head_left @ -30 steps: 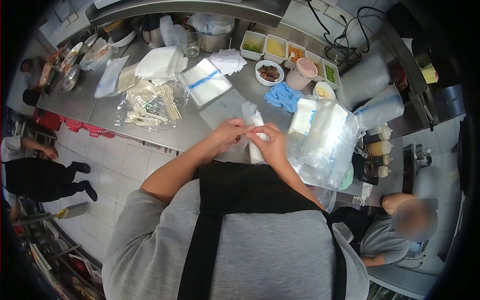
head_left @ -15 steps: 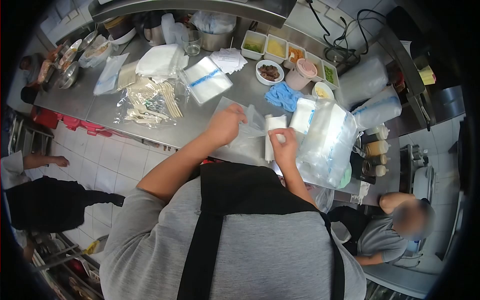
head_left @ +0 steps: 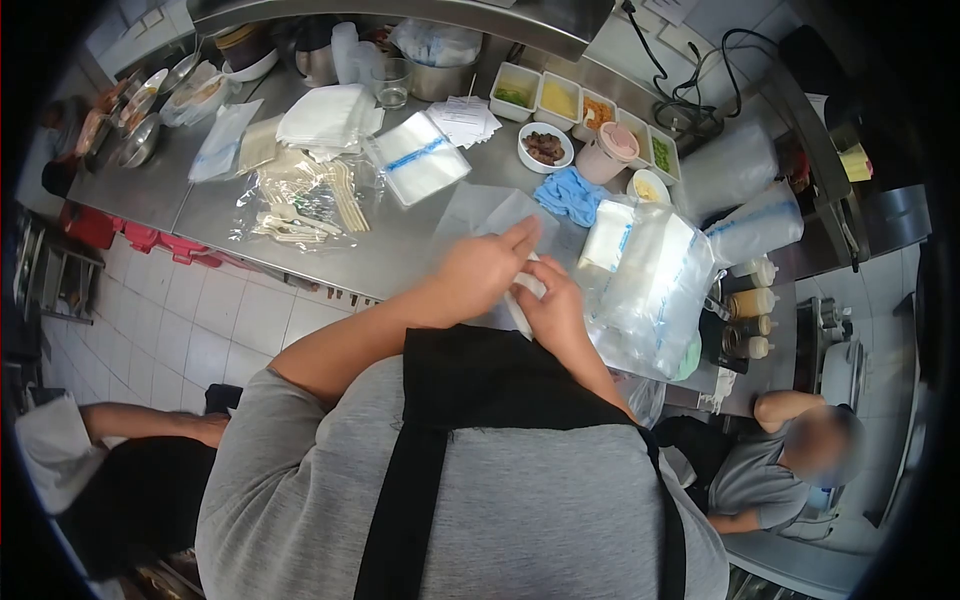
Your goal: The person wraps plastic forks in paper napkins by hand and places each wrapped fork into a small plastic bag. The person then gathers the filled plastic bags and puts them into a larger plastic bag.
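Observation:
A white paper napkin, folded into a narrow strip, slants between my two hands above the front of the steel counter. My right hand has its fingers curled and grips the napkin. Over its upper end bends my left hand, fingers together and closed on the napkin; its thumb is hidden. Just beyond my left hand a clear plastic bag lies flat on the counter. Whether anything is inside the napkin is hidden.
Right of my hands lie large packs of plastic bags and a blue cloth. Wooden cutlery in clear wrap lies left. Food tubs and a meat bowl stand behind. Other people are on both sides.
My left hand has let go of the plastic bag and moved right to the napkin. My right hand has drawn the napkin left and tilted it. The person at left came closer.

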`<action>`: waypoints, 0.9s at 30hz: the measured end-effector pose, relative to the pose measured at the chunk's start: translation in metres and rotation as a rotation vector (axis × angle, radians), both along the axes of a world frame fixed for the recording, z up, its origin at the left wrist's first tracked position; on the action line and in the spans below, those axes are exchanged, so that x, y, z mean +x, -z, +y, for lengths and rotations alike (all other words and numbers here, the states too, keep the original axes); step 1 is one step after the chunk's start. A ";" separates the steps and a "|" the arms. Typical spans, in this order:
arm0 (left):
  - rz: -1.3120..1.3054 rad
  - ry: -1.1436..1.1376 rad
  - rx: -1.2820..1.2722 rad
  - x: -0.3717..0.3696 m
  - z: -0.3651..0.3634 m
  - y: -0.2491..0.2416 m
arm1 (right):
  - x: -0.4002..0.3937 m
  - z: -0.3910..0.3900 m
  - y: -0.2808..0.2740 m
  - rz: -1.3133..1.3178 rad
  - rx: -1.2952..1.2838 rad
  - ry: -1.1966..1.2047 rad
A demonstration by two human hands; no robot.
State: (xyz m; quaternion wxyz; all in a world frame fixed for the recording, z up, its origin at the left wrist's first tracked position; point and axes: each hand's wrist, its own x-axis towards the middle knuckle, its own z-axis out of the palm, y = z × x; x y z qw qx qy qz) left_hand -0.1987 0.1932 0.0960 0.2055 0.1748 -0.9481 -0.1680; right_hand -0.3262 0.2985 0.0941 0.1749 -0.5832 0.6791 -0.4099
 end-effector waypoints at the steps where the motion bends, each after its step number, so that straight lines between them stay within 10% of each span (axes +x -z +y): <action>1: 0.004 0.030 -0.007 0.000 0.004 -0.004 | -0.002 -0.005 0.006 0.028 -0.008 0.002; 10: 0.066 0.216 -0.050 0.000 0.015 -0.011 | -0.022 -0.034 0.045 -1.175 0.071 0.008; 13: -0.016 0.391 -0.038 0.001 0.020 -0.010 | -0.020 -0.047 0.046 0.042 -0.101 0.004; 27: 0.274 0.487 0.188 -0.003 -0.001 -0.029 | -0.031 -0.078 0.060 -0.197 -0.205 -0.277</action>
